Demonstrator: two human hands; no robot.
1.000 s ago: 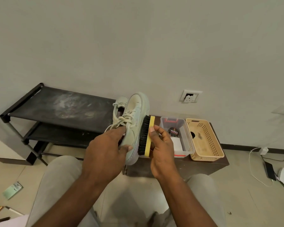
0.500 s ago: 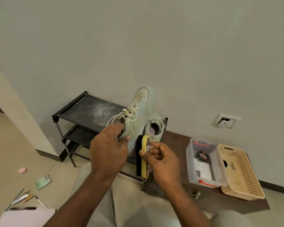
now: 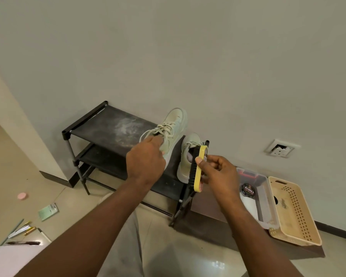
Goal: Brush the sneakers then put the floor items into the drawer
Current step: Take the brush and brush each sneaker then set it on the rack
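two tight grips (image 3: 146,158) (image 3: 218,172): sneaker (image 3: 174,124), brush (image 3: 198,172)

1. I see both forearms (image 3: 100,216) bare right down to the frame's lower edge.
2. The left hand (image 3: 146,158) and right hand (image 3: 218,172) are bare too.
3. Light grey trousers (image 3: 126,250) cover the leg between them.

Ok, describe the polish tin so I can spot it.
Right of the black shoe rack stands a low dark cabinet carrying a clear tub and a beige basket. The tin lies inside the clear tub: small, round, black, with lettering on its lid, beside a white item.
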